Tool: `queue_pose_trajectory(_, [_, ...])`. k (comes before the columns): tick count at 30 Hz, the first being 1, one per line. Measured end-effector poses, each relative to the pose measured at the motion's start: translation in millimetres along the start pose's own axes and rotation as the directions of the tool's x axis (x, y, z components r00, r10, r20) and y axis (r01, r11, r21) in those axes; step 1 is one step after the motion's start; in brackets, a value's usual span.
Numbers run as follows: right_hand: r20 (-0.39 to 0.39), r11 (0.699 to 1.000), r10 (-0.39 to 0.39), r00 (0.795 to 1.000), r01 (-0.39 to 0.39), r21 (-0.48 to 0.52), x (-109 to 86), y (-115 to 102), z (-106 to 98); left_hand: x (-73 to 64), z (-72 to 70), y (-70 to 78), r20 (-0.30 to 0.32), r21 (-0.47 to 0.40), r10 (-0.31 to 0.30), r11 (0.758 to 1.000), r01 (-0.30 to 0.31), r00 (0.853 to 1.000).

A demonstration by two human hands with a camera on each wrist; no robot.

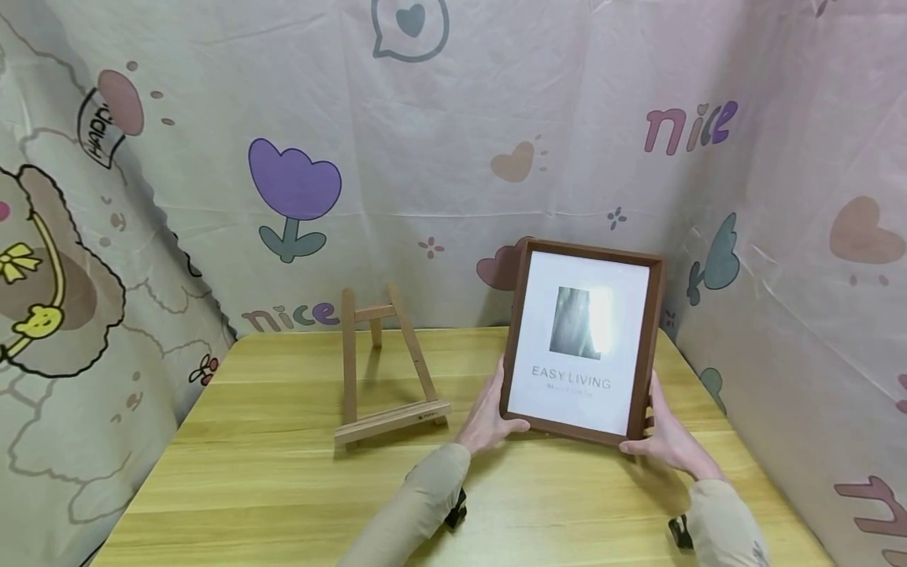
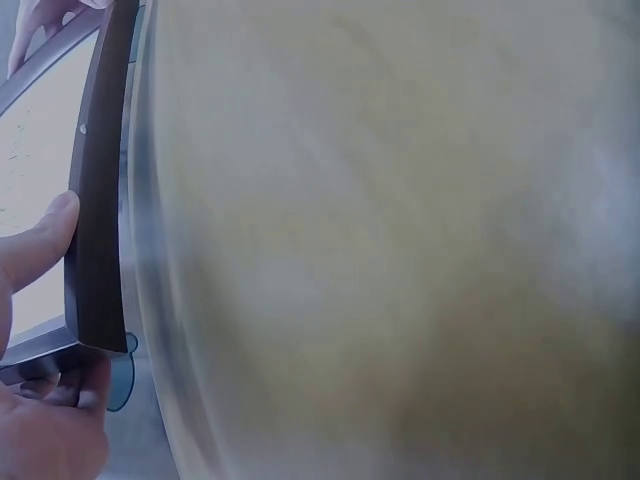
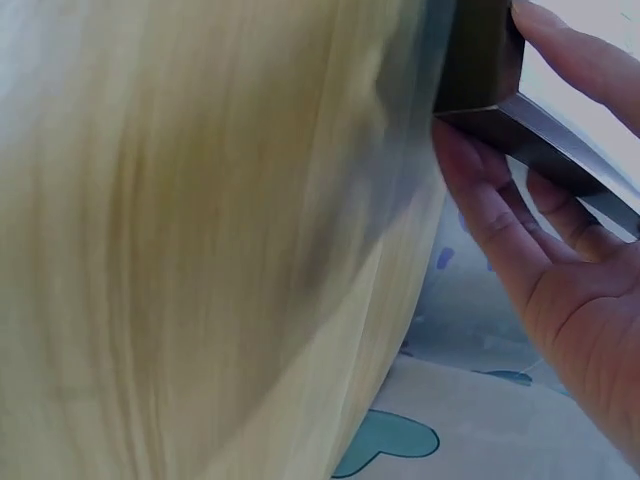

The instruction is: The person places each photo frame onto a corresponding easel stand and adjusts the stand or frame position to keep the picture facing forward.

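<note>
A brown picture frame (image 1: 583, 339) with a white "EASY LIVING" print stands tilted at the right side of the table, held between two hands. My left hand (image 1: 489, 413) grips its lower left corner, thumb over the bottom edge; in the left wrist view the thumb (image 2: 45, 240) lies on the front face and the fingers curl under the side. At the lower right corner my right hand (image 1: 666, 437) grips the other side. The right wrist view shows those fingers (image 3: 500, 220) along the outer edge of the frame (image 3: 550, 150). A small wooden easel (image 1: 393, 416) stands to the left.
The wooden table (image 1: 283, 488) meets a printed cloth backdrop (image 1: 425, 157) behind it, with more cloth at the left and right sides. The easel's front ledge lies a short way left of my left hand.
</note>
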State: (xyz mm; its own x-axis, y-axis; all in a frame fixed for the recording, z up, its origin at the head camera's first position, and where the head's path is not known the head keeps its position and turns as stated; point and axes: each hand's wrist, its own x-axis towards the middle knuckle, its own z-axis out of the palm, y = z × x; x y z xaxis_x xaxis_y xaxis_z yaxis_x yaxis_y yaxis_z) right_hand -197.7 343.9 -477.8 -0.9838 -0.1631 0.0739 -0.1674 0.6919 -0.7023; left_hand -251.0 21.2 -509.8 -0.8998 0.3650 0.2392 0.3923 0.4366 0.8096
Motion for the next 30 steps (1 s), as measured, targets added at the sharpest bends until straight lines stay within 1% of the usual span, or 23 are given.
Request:
queue_pose_trajectory(5, [-0.036,1.0,-0.012,0.999,0.012,-0.004,6.3,-2.7,2.8,2.2,-7.3,-0.2,-0.033,-0.009,0.031,0.999,-0.031,0.999])
queue_pose_trajectory(11, [-0.079,0.995,-0.076,0.994,0.081,0.058,12.5,-7.5,7.9,-0.1,-18.0,-0.3,-0.063,-0.013,0.038,0.999,-0.039,0.997])
queue_pose_trajectory(15, [-0.105,0.99,-0.114,0.988,0.121,0.07,17.6,-11.9,12.2,-4.7,-25.6,-0.2,-0.083,-0.028,0.02,0.999,-0.022,0.996])
queue_pose_trajectory(20, [-0.143,0.985,-0.143,0.979,0.154,0.076,24.4,-16.4,19.7,-10.3,-35.3,-0.6,-0.104,-0.039,-0.006,0.999,0.002,0.995])
queue_pose_trajectory(25, [-0.168,0.966,-0.205,0.964,0.227,0.124,29.7,-18.9,27.1,-15.2,-43.0,1.6,-0.139,-0.027,-0.013,1.0,0.01,0.99])
queue_pose_trajectory(30, [-0.197,0.941,-0.248,0.949,0.284,0.185,31.8,-21.0,30.2,-20.0,-49.8,10.8,-0.146,-0.015,0.0,1.0,-0.002,0.989])
